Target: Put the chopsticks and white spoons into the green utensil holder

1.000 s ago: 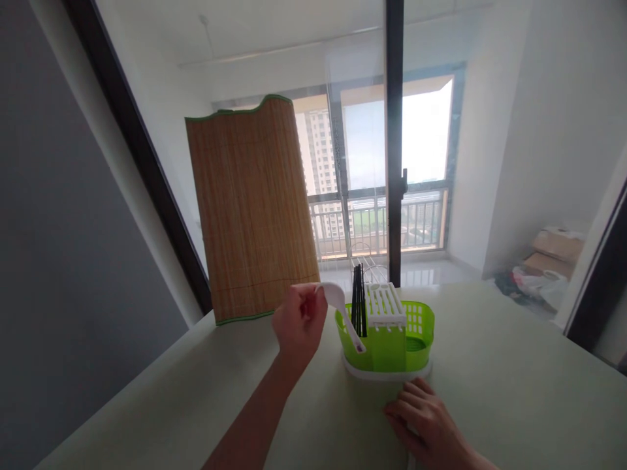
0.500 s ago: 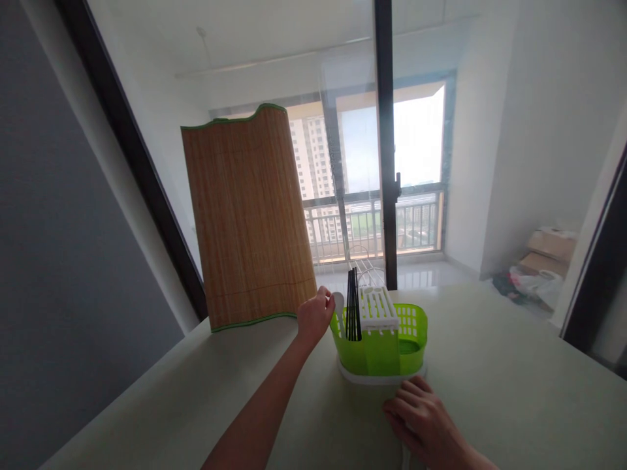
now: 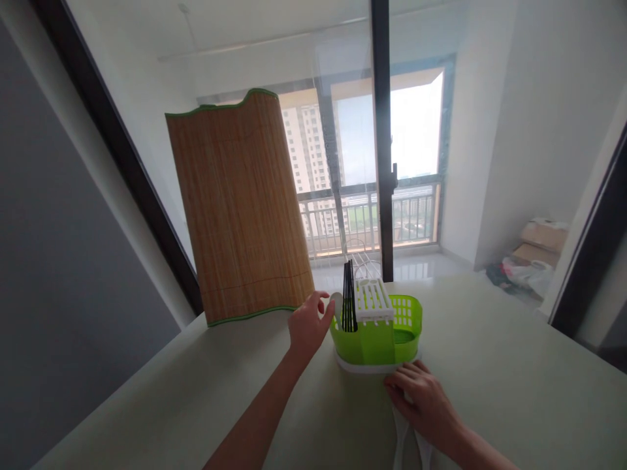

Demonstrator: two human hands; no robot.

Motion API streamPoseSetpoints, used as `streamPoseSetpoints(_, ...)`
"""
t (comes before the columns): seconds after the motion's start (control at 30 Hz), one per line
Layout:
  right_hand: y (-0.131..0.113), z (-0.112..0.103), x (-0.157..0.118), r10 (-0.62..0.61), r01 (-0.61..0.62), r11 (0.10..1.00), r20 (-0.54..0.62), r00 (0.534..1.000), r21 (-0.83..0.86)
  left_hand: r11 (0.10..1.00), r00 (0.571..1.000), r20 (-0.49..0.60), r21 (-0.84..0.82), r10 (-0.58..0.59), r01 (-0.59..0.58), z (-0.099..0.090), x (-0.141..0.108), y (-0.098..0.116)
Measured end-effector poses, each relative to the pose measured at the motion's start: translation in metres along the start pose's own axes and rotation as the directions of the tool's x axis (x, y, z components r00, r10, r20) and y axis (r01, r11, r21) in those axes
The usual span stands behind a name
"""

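Observation:
My left hand is at the left end of a green plastic utensil basket, thumb and forefinger apart with nothing between them. Just beside the fingertips, a white spoon stands in the basket's left part. Several black chopsticks stand upright to its right. My right hand rests low in front of the basket's white base tray, fingers curled down. Two white utensil handles stick out from beneath it toward me; their other ends are hidden under the palm, as is whatever the fingers grip.
A white slotted rack sits on the basket, with white wire loops behind it. Left of it, a bamboo mat with green edging stands on the pale table. Glass doors lie beyond; boxes and bags are on the floor at right.
My left fingers have come off the white spoon and opened a little. A second white handle shows beneath my right hand. The view has shifted slightly.

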State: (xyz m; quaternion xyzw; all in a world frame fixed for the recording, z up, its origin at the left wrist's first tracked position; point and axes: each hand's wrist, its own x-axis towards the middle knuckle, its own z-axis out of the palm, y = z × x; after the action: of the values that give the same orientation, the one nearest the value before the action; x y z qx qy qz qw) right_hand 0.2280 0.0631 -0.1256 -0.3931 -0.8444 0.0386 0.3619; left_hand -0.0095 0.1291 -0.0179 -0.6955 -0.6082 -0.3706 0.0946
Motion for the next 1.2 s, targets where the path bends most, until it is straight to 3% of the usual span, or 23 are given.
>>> streamPoseSetpoints(0.07, 0.005, -0.002, 0.000, 0.133, -0.133, 0.991, -0.015, 0.991, -0.020, 0.995, 0.999, 0.013, -0.091, 0.043, -0.042, -0.001, -0.028, 0.010)
streamPoseSetpoints(0.13, 0.009, -0.004, 0.001, 0.277, -0.276, 0.960, 0.005, 0.961, -0.053, 0.980, 0.985, 0.124, -0.176, 0.121, -0.098, 0.005, -0.060, 0.022)
streamPoseSetpoints(0.23, 0.014, -0.010, 0.003, 0.436, -0.428, 0.897, 0.057, 0.898, -0.113, 0.964, 0.911, 0.367, -0.247, 0.188, -0.099, 0.023, -0.101, 0.038)
streamPoseSetpoints(0.3, 0.016, -0.014, 0.004, 0.500, -0.485, 0.861, 0.080, 0.862, -0.154, 0.968, 0.854, 0.496, -0.247, 0.157, -0.035, 0.038, -0.117, 0.046)
streamPoseSetpoints(0.4, 0.017, -0.018, 0.004, 0.514, -0.490, 0.852, 0.115, 0.850, -0.183, 0.974, 0.812, 0.576, -0.224, 0.099, 0.041, 0.057, -0.126, 0.053)
streamPoseSetpoints(0.6, 0.022, -0.018, 0.003, 0.354, -0.322, 0.932, 0.231, 0.906, -0.165, 0.938, 0.809, 0.588, -0.278, -0.002, 0.205, 0.071, -0.125, 0.058)
streamPoseSetpoints(0.8, 0.019, -0.019, 0.004, 0.295, -0.285, 0.956, 0.210, 0.932, -0.074, 0.905, 0.880, 0.473, -0.349, -0.054, 0.243, 0.053, -0.115, 0.050)
streamPoseSetpoints(0.97, 0.016, -0.016, 0.003, 0.242, -0.233, 0.970, 0.207, 0.948, -0.068, 0.919, 0.981, 0.184, -0.376, -0.055, 0.122, 0.025, -0.103, 0.036)
streamPoseSetpoints(1.07, 0.016, -0.010, 0.001, 0.207, -0.188, 0.977, 0.223, 0.953, -0.102, 0.914, 0.997, 0.029, -0.398, -0.078, 0.083, 0.016, -0.100, 0.028)
streamPoseSetpoints(1.2, 0.012, -0.003, -0.003, 0.190, -0.160, 0.979, 0.268, 0.945, -0.128, 0.927, 0.995, -0.083, -0.374, -0.062, 0.026, 0.014, -0.102, 0.024)
